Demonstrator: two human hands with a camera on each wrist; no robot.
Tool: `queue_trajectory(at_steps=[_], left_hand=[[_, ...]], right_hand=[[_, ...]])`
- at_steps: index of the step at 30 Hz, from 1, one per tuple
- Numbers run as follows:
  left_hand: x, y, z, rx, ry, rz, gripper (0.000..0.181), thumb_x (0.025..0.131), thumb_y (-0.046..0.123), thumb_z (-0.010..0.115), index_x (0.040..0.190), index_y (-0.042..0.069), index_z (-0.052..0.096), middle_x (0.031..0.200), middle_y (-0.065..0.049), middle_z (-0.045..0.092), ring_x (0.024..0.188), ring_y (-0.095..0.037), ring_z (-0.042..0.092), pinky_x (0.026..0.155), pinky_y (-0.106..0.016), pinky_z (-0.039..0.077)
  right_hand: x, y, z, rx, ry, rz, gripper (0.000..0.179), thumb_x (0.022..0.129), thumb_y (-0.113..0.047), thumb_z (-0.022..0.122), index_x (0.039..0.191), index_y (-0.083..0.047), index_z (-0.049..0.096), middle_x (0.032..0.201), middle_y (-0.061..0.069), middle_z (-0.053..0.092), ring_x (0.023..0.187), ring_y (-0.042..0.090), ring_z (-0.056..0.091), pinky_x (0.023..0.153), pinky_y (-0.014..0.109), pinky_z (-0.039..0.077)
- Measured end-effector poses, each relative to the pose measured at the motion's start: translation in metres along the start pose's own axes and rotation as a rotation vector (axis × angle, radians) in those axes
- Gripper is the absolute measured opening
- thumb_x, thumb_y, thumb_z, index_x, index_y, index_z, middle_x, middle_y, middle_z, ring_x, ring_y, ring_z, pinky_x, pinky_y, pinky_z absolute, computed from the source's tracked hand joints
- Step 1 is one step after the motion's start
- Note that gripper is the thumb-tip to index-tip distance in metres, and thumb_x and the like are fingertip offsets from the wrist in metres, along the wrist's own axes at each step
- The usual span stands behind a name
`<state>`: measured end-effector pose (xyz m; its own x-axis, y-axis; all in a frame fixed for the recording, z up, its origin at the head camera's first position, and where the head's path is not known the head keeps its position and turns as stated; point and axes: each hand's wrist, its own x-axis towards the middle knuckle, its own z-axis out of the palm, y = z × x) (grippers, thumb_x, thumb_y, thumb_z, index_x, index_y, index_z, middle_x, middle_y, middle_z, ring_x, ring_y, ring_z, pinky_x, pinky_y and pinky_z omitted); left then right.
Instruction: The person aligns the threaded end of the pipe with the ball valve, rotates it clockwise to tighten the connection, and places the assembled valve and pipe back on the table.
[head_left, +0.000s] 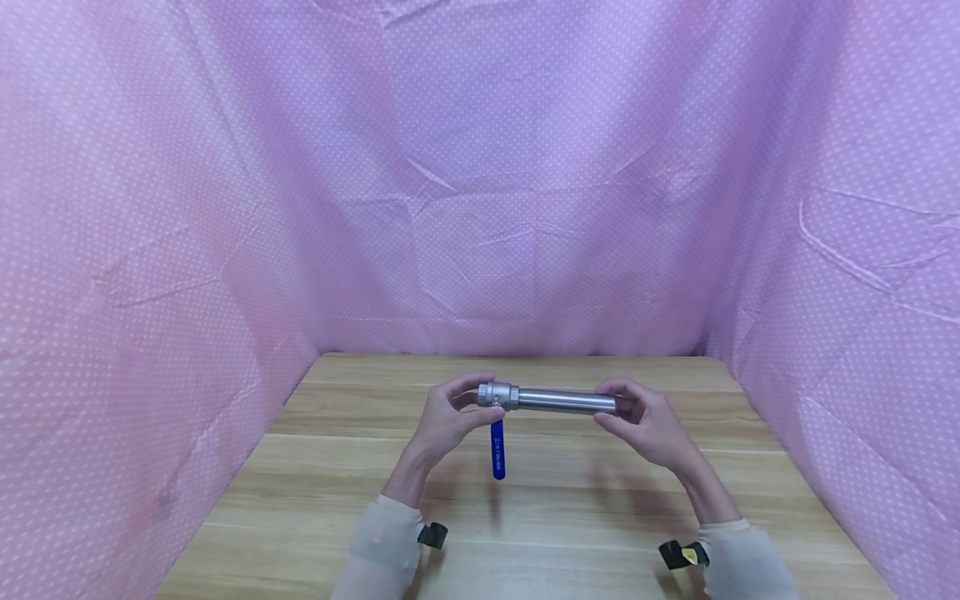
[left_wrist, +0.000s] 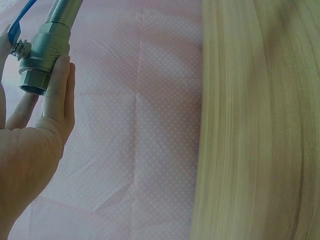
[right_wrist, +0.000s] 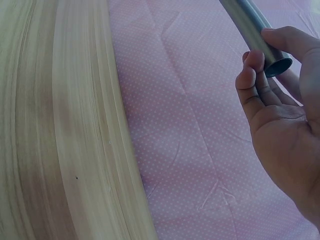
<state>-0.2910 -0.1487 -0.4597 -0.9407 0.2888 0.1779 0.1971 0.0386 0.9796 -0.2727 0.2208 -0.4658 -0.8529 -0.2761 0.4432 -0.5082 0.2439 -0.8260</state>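
A steel ball valve (head_left: 497,393) with a blue lever handle (head_left: 498,450) is joined to a straight steel pipe (head_left: 566,401), held level above the table. My left hand (head_left: 450,418) grips the valve body, thumb at the front near the lever and fingers behind. The lever hangs down toward the table's near side. My right hand (head_left: 651,423) holds the pipe's far right end between thumb and fingers. In the left wrist view the open hex end of the valve (left_wrist: 47,60) faces the palm. The right wrist view shows the hollow pipe end (right_wrist: 278,67) close to the right palm.
A wood-grain table (head_left: 540,533) lies beneath both hands. Pink dotted cloth (head_left: 480,208) hangs behind it and along both sides. Dark straps with small black pieces (head_left: 432,535) sit at the sleeved wrists.
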Motion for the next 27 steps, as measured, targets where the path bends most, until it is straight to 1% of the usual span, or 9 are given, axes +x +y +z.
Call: queue_trajectory(at_steps=[2,5,10,13,16,19,21,24,27], left_hand=[[0.0002,0.0001,0.0,-0.001,0.001,0.0,0.061,0.09,0.015,0.094,0.147,0.019,0.074,0.146,-0.012,0.071,0.123,-0.021,0.076,0.102,-0.035,0.067],[0.0003,0.0001,0.0,-0.003,0.001,-0.002,0.061,0.089,0.015,0.095,0.147,0.019,0.074,0.146,-0.012,0.072,0.123,-0.021,0.076,0.102,-0.035,0.067],[0.0004,0.0002,-0.0002,-0.005,0.0,-0.008,0.061,0.089,0.016,0.095,0.147,0.019,0.074,0.146,-0.012,0.071,0.123,-0.021,0.076,0.103,-0.035,0.067],[0.0005,0.0004,-0.0001,-0.007,-0.001,-0.01,0.062,0.089,0.016,0.095,0.147,0.019,0.074,0.146,-0.012,0.071,0.123,-0.021,0.076,0.103,-0.036,0.067],[0.0004,0.0004,-0.0002,-0.01,0.001,-0.012,0.062,0.089,0.016,0.095,0.147,0.019,0.074,0.146,-0.011,0.072,0.123,-0.021,0.076,0.104,-0.037,0.067],[0.0004,0.0006,-0.0002,-0.01,0.0,-0.01,0.062,0.089,0.016,0.095,0.147,0.019,0.074,0.146,-0.012,0.072,0.123,-0.021,0.076,0.104,-0.037,0.067],[0.0004,0.0005,-0.0003,-0.012,-0.002,-0.008,0.062,0.089,0.016,0.095,0.147,0.019,0.074,0.146,-0.012,0.072,0.123,-0.021,0.076,0.104,-0.037,0.067],[0.0004,0.0005,-0.0003,-0.012,-0.004,-0.008,0.062,0.089,0.016,0.095,0.147,0.019,0.073,0.147,-0.012,0.071,0.124,-0.022,0.076,0.104,-0.037,0.067],[0.0002,0.0006,-0.0005,-0.007,-0.002,-0.01,0.062,0.089,0.017,0.095,0.147,0.02,0.074,0.147,-0.011,0.071,0.124,-0.022,0.076,0.104,-0.037,0.067]], right_hand=[[0.0001,-0.0008,0.0005,-0.002,-0.001,0.007,0.03,0.099,0.003,0.08,0.128,0.003,0.071,0.108,-0.014,0.078,0.09,0.002,0.078,0.073,0.023,0.067],[0.0002,-0.0018,0.0012,0.0,-0.003,0.006,0.027,0.101,0.003,0.078,0.127,0.005,0.071,0.1,-0.011,0.078,0.084,0.003,0.076,0.069,0.026,0.066],[-0.0001,-0.0021,0.0011,-0.01,-0.01,0.006,0.022,0.104,0.001,0.076,0.126,0.003,0.071,0.085,-0.006,0.072,0.072,0.005,0.069,0.06,0.025,0.059],[-0.0004,-0.0016,0.0001,-0.013,-0.015,0.018,0.021,0.105,0.0,0.075,0.126,0.0,0.072,0.081,-0.005,0.07,0.069,0.007,0.068,0.057,0.025,0.055],[-0.0005,-0.0011,-0.0005,-0.01,-0.019,0.023,0.02,0.106,-0.002,0.074,0.126,0.0,0.072,0.081,-0.002,0.07,0.069,0.009,0.068,0.057,0.025,0.053],[-0.0004,-0.0011,-0.0001,-0.004,-0.023,0.026,0.019,0.107,-0.002,0.073,0.126,-0.001,0.072,0.082,-0.001,0.071,0.07,0.01,0.07,0.06,0.025,0.056],[-0.0003,-0.0017,0.0003,0.007,-0.021,0.028,0.021,0.106,-0.002,0.074,0.127,0.001,0.072,0.085,-0.002,0.074,0.073,0.007,0.071,0.064,0.026,0.061],[-0.0001,-0.0022,0.0005,0.027,-0.02,0.031,0.027,0.104,0.001,0.075,0.131,0.004,0.071,0.098,-0.01,0.079,0.08,0.005,0.075,0.07,0.028,0.067],[0.0002,-0.0025,0.0005,0.049,-0.019,0.028,0.034,0.101,0.005,0.078,0.134,0.008,0.069,0.111,-0.017,0.08,0.09,0.004,0.079,0.075,0.028,0.07]])
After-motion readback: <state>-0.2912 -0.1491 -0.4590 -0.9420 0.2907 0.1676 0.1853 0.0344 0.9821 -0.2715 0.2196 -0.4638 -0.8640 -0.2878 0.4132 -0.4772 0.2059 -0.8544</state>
